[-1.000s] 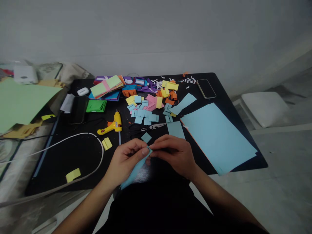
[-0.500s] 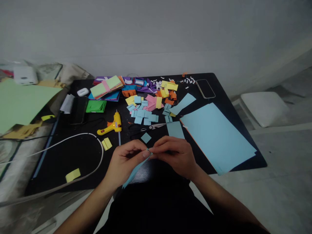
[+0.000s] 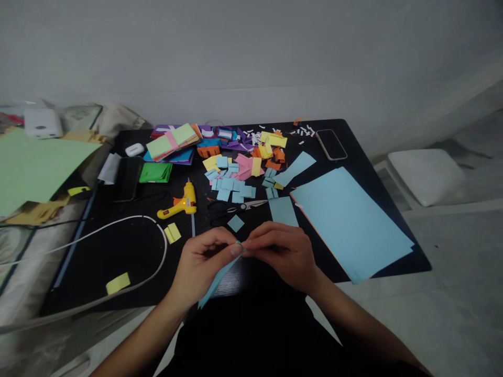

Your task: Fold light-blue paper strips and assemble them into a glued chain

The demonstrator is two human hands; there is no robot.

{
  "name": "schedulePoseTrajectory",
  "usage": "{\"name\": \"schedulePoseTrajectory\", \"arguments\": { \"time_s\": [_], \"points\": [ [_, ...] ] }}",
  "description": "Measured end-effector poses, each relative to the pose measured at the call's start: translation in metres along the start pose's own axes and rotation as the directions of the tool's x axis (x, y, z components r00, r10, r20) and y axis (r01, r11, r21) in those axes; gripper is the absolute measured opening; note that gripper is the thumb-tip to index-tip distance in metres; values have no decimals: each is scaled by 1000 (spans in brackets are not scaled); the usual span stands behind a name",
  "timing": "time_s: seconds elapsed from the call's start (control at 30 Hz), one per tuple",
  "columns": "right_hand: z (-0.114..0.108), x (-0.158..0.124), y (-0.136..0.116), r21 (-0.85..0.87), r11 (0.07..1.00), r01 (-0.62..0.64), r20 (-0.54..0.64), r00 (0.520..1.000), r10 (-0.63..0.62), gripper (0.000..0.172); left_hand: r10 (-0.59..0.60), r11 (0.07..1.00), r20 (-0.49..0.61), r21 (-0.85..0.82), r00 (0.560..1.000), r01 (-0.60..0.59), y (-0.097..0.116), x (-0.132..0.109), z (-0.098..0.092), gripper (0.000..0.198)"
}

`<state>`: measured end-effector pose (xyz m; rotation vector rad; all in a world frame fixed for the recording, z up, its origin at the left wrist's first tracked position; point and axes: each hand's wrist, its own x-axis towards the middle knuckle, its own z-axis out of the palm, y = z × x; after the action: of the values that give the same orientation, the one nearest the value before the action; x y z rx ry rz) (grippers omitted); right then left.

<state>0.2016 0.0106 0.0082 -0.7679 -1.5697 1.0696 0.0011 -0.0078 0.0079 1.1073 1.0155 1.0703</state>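
Note:
A light blue paper strip (image 3: 217, 281) hangs down toward my lap from the pinched fingers of my left hand (image 3: 208, 262). My right hand (image 3: 283, 252) pinches the strip's upper end, its fingertips against those of the left. The fingers hide most of that end. Just beyond them lie a small blue paper square (image 3: 236, 223) and a larger blue piece (image 3: 283, 210). Dark-handled scissors (image 3: 245, 206) rest behind the square, blades pointing right. Further back is a pile of small folded blue papers (image 3: 232, 187).
Left of the scissors lies a yellow glue gun (image 3: 181, 201). Large blue sheets (image 3: 349, 222) cover the table's right side, with a phone (image 3: 331, 144) behind them. A white cable (image 3: 163, 246) loops across the left. Stacked coloured papers (image 3: 173, 141) sit at the back.
Both hands stay almost in place, fingertips together on the blue strip. The whole view has shifted very slightly.

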Motion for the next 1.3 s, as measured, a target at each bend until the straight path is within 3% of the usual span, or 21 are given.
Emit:
{"name": "schedulePoseTrajectory", "arguments": {
  "time_s": [0.6,0.73,0.87,1.07,1.3],
  "points": [
    [5,-4,3,44,996,-78,-44,996,80,15,-9,1000,-30,27,1000,10,-2,-2,2,11],
    [7,-4,0,77,973,-217,-66,973,222,14,36,995,-79,97,996,-28,0,-1,0,9],
    [9,-5,-4,101,938,-331,8,943,332,6,91,986,-99,148,991,-76,2,-1,1,8],
    [11,-2,-9,38,943,-329,16,944,329,9,103,985,-87,148,991,-89,1,-3,3,9],
    [11,0,-7,-92,967,-236,18,971,238,11,125,961,-47,252,991,-110,3,-4,2,17]
  ]
}}
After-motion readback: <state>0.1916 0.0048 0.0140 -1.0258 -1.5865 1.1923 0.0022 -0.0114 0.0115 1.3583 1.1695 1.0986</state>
